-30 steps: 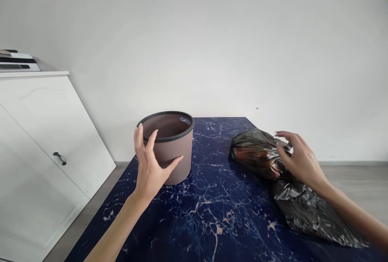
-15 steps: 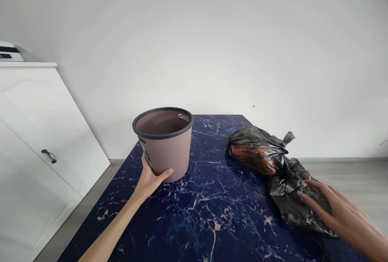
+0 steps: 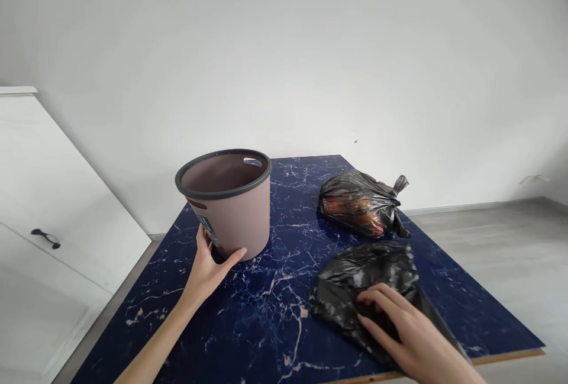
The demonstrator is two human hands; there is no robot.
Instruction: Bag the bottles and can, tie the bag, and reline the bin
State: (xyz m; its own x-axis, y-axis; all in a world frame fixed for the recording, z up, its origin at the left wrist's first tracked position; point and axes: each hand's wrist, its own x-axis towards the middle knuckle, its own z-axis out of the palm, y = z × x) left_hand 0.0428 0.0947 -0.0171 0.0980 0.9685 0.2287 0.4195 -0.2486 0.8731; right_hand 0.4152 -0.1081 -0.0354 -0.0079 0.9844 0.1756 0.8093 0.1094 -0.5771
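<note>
Plainly, worktop (image 3: 270, 336): we see dark blue marbling from the centre to the lower edge of the frame.
Cabinet (image 3: 57, 165): white, at the left edge.
Bin (image 3: 239, 224): brownish, dark-rimmed, left of centre; we judge it light, fairly stiff and easily nudged, best taken by the rim or the handle slots below it.
Loose black bag (image 3: 355, 265): crumpled, lower right of centre; we expect thin, slippery, floppy film, easily torn, best gathered at an edge.
Tied black bag (image 3: 355, 200): right of centre, reddish shapes showing through; we suppose it is the heavier of the two and would lift it by the knotted end at its right.
Right hand (image 3: 402, 319): lower right, over the loose black bag, fingers bent; whether they pinch film, we cannot tell.
Left hand (image 3: 208, 268): spread, thumb on the bin's lower front, fingers around its left side.
Cabinet handle (image 3: 45, 238): dark, at the left.
</note>
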